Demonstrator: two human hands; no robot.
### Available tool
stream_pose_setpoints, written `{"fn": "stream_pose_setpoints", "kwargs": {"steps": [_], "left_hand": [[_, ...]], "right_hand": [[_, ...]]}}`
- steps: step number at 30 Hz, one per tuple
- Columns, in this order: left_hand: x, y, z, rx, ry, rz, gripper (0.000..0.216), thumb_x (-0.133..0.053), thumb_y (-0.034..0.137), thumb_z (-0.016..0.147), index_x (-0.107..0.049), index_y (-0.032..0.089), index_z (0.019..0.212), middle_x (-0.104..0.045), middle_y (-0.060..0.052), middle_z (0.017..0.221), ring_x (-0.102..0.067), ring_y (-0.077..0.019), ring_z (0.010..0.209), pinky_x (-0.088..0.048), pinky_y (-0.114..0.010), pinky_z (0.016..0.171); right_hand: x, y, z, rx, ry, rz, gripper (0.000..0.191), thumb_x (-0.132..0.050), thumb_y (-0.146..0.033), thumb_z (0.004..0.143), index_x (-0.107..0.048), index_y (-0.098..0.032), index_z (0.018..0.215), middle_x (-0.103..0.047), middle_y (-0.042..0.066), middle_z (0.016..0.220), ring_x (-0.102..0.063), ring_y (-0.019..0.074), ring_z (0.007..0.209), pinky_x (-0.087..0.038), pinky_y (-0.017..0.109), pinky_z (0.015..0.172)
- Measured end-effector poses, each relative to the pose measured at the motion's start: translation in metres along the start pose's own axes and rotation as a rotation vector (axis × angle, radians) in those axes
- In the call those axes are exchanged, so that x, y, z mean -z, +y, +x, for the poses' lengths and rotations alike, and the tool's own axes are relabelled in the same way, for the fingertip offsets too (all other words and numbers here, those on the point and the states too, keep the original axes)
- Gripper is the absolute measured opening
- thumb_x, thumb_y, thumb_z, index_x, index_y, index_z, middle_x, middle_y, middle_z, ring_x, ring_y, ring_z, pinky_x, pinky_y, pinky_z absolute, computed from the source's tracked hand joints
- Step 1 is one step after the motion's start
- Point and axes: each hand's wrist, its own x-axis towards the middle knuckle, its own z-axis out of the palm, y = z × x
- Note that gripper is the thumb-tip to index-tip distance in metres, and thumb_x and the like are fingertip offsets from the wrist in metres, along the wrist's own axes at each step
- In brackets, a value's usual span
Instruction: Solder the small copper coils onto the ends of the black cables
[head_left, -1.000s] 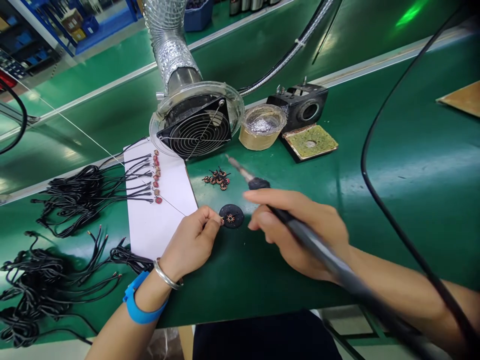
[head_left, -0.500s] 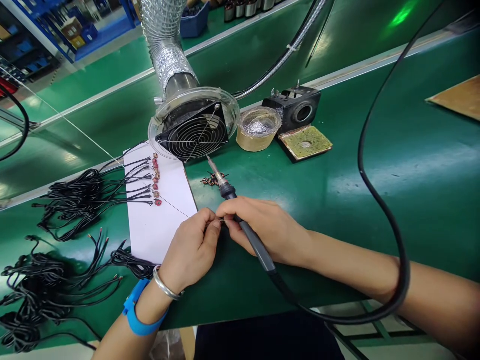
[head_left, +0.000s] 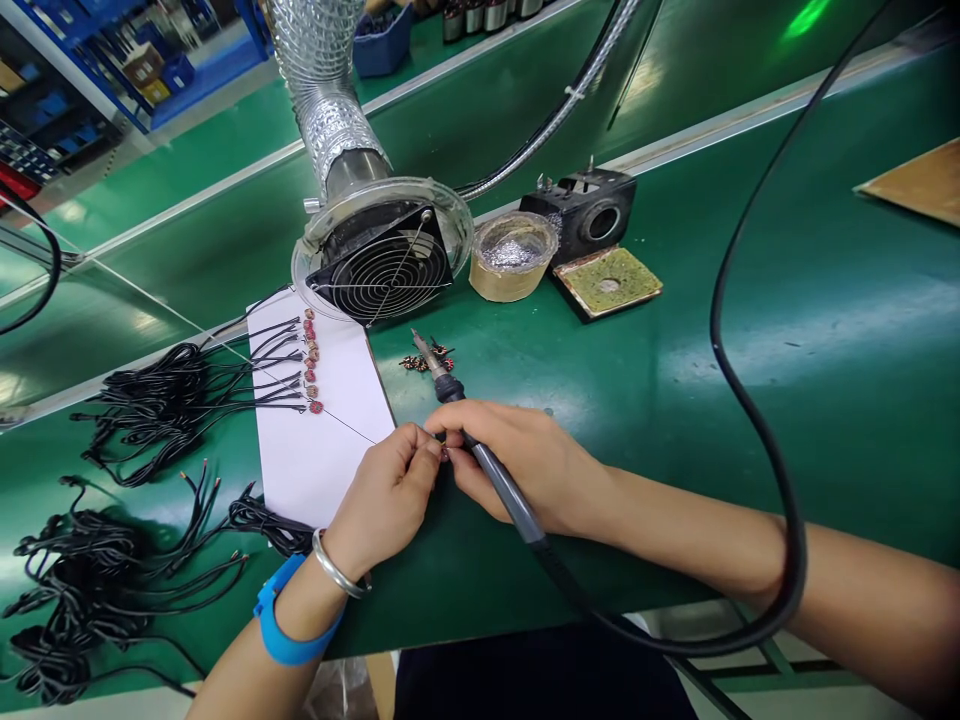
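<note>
My right hand is closed round a soldering iron, its bare tip pointing up and away toward the fan. My left hand is pinched shut on a thin solder wire that runs in from the upper left. The fingertips of both hands meet at a tiny reddish part, mostly hidden by them. Beyond the iron's tip lies a small heap of wound coils. On a white sheet several black cables end beside a row of small red coils.
A fume extractor fan hangs over the bench. Behind stand a round tub, a black iron holder and a yellow-green sponge. Black cable bundles lie at left. The iron's cord loops on the right.
The iron's tip has dropped slightly and my right hand has shifted a little left. The reddish part now shows between my fingertips. The whole view has moved slightly.
</note>
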Motion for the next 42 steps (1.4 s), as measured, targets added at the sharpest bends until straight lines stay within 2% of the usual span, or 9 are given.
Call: {"fn": "stream_pose_setpoints", "kwargs": {"steps": [4,13,18,23,26,29,33,37,42], "left_hand": [[0.0,-0.002,0.001,-0.001,0.002,-0.055,0.033,-0.045,0.046,0.095,-0.052,0.018,0.081,-0.042,0.004,0.064,-0.033,-0.0103,0.055,-0.028,-0.023,0.05],[0.001,-0.004,0.002,0.043,-0.097,-0.143,0.03,-0.042,0.044,0.098,-0.052,0.018,0.087,-0.036,0.006,0.065,-0.029,-0.0089,0.055,-0.023,-0.022,0.048],[0.004,-0.001,0.0,0.024,-0.104,-0.033,0.035,-0.036,0.045,0.099,-0.05,0.018,0.082,-0.04,0.005,0.062,-0.033,-0.0088,0.053,-0.028,-0.022,0.049],[0.006,0.003,-0.001,0.046,-0.145,0.056,0.038,-0.034,0.048,0.099,-0.048,0.019,0.079,-0.047,0.006,0.059,-0.039,-0.0072,0.046,-0.031,-0.021,0.046],[0.0,0.004,-0.001,0.063,-0.068,-0.026,0.029,-0.038,0.043,0.099,-0.046,0.02,0.083,-0.049,0.007,0.059,-0.038,-0.0058,0.041,-0.028,-0.02,0.041],[-0.006,0.003,-0.002,0.075,0.001,-0.065,0.025,-0.038,0.038,0.098,-0.045,0.021,0.082,-0.051,0.008,0.058,-0.039,-0.0057,0.04,-0.027,-0.019,0.04],[-0.011,0.002,-0.002,0.056,0.048,-0.007,0.025,-0.039,0.038,0.098,-0.046,0.021,0.08,-0.058,0.006,0.059,-0.041,-0.0065,0.042,-0.03,-0.019,0.043],[-0.014,0.001,-0.001,0.052,0.076,0.031,0.022,-0.039,0.034,0.097,-0.047,0.022,0.081,-0.062,0.006,0.062,-0.042,-0.007,0.042,-0.031,-0.02,0.044],[-0.014,0.002,0.0,0.066,0.086,0.053,0.021,-0.039,0.035,0.096,-0.047,0.022,0.081,-0.064,0.005,0.063,-0.042,-0.008,0.042,-0.03,-0.021,0.044]], "right_hand": [[0.001,-0.001,0.0,0.015,-0.016,-0.016,0.032,-0.048,-0.006,0.081,-0.052,-0.02,0.11,-0.063,0.003,0.087,-0.062,0.015,0.075,-0.05,0.026,0.069],[0.006,0.01,0.0,0.112,-0.105,-0.009,0.041,-0.051,-0.004,0.081,-0.052,-0.02,0.118,-0.065,0.004,0.092,-0.061,0.0159,0.079,-0.05,0.026,0.072],[0.005,0.008,0.001,0.157,-0.097,-0.116,0.037,-0.05,-0.006,0.082,-0.053,-0.019,0.116,-0.061,0.003,0.083,-0.058,0.0165,0.072,-0.048,0.026,0.066],[0.011,0.008,0.004,0.242,-0.101,-0.126,0.03,-0.043,-0.007,0.089,-0.054,-0.019,0.113,-0.06,0.002,0.077,-0.055,0.0153,0.067,-0.048,0.025,0.063],[0.018,0.006,0.0,0.217,0.004,-0.087,0.027,-0.047,-0.009,0.091,-0.057,-0.02,0.114,-0.065,0.002,0.081,-0.059,0.0148,0.071,-0.05,0.025,0.066],[0.027,-0.004,-0.011,0.13,0.203,-0.011,0.03,-0.051,-0.009,0.092,-0.058,-0.022,0.118,-0.07,0.002,0.089,-0.066,0.0143,0.076,-0.054,0.026,0.071],[0.032,-0.019,-0.032,0.072,0.41,0.044,0.041,-0.054,-0.01,0.089,-0.058,-0.022,0.128,-0.068,0.002,0.079,-0.063,0.0151,0.064,-0.052,0.028,0.056],[0.029,-0.024,-0.047,-0.005,0.475,0.109,0.034,-0.055,-0.01,0.082,-0.068,-0.02,0.113,-0.064,0.004,0.075,-0.057,0.0151,0.061,-0.048,0.029,0.051],[0.025,-0.022,-0.051,-0.046,0.5,0.133,0.029,-0.055,-0.009,0.08,-0.067,-0.02,0.104,-0.062,0.003,0.071,-0.054,0.0139,0.055,-0.044,0.029,0.047]]}}
